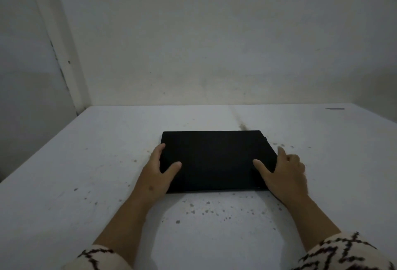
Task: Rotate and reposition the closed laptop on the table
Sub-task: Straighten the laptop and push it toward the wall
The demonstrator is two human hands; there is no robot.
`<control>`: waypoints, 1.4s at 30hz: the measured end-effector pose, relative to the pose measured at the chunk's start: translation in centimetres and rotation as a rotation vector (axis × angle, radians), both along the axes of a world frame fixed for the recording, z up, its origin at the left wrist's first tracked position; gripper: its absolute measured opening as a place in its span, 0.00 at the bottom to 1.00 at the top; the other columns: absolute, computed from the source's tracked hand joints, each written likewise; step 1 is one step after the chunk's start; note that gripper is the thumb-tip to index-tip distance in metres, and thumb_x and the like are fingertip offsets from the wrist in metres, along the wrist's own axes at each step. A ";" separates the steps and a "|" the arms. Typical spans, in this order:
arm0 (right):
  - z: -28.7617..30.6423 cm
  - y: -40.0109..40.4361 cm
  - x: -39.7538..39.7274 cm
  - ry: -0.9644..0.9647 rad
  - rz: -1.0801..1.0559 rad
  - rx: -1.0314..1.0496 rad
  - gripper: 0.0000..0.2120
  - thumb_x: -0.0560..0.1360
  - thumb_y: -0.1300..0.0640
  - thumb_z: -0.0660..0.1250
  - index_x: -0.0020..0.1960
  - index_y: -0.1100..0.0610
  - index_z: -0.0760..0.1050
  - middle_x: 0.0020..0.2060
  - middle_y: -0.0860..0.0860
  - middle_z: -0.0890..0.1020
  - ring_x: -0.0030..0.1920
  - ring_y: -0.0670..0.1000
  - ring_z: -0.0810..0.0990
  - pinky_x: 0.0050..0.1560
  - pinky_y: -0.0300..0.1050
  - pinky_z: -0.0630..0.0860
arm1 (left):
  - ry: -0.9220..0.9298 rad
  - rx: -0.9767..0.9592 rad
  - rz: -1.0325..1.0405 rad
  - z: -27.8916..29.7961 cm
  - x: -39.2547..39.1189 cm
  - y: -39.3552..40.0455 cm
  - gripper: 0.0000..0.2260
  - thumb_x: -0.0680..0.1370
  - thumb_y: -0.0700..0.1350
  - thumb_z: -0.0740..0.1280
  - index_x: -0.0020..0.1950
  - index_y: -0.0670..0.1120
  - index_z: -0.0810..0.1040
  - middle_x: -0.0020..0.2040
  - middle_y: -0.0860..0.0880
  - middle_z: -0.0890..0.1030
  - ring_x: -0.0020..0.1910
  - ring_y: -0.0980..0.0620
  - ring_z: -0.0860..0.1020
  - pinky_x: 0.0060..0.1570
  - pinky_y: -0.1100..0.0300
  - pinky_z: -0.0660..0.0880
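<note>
A closed black laptop (214, 158) lies flat on the white table (86, 162), its long sides running left to right. My left hand (158, 172) grips its left edge near the front corner, thumb on the lid and fingers along the side. My right hand (283, 173) holds the right edge near the front corner, thumb resting on the lid, index finger stretched along the side and the other fingers curled.
The table is speckled with dark spots near its front and has a dark smear (242, 125) behind the laptop. A plain wall (214, 44) rises at the table's far edge. A small dark mark (335, 108) sits at the far right.
</note>
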State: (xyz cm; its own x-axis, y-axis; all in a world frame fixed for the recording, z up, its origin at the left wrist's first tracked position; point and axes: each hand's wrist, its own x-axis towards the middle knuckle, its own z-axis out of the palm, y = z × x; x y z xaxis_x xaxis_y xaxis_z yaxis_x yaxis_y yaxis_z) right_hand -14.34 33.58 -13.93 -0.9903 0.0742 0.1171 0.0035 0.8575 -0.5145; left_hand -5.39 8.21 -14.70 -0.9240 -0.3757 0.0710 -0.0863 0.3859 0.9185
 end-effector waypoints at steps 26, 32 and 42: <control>-0.8 -0.7 -4.7 0.060 0.483 0.340 0.64 0.44 0.15 0.34 0.75 0.42 0.56 0.78 0.44 0.56 0.78 0.50 0.51 0.76 0.54 0.57 | -0.220 -0.817 -0.192 -0.6 -3.4 -1.1 0.58 0.49 0.80 0.34 0.76 0.55 0.52 0.79 0.49 0.48 0.78 0.48 0.43 0.74 0.49 0.52; -0.6 -1.8 -7.2 0.082 0.481 0.315 0.66 0.43 0.15 0.35 0.75 0.43 0.59 0.77 0.44 0.59 0.77 0.49 0.54 0.76 0.54 0.58 | -0.219 -0.763 -0.185 -0.4 -5.6 -1.8 0.45 0.63 0.74 0.49 0.75 0.52 0.54 0.79 0.49 0.50 0.78 0.49 0.45 0.75 0.50 0.52; -0.5 -3.3 -11.4 0.103 0.476 0.292 0.67 0.42 0.15 0.34 0.74 0.45 0.61 0.76 0.44 0.61 0.77 0.49 0.56 0.75 0.54 0.60 | -0.225 -0.769 -0.167 -0.1 -9.9 -3.3 0.44 0.66 0.72 0.53 0.76 0.49 0.55 0.79 0.49 0.51 0.78 0.49 0.46 0.74 0.51 0.53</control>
State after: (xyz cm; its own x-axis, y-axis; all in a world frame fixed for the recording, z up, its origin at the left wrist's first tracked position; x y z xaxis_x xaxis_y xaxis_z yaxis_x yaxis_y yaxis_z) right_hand -25.77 30.28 -14.48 -0.8891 -0.4277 0.1630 -0.4559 0.8590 -0.2328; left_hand -15.33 4.89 -14.84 -0.9864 -0.1534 0.0585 -0.1226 0.9250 0.3596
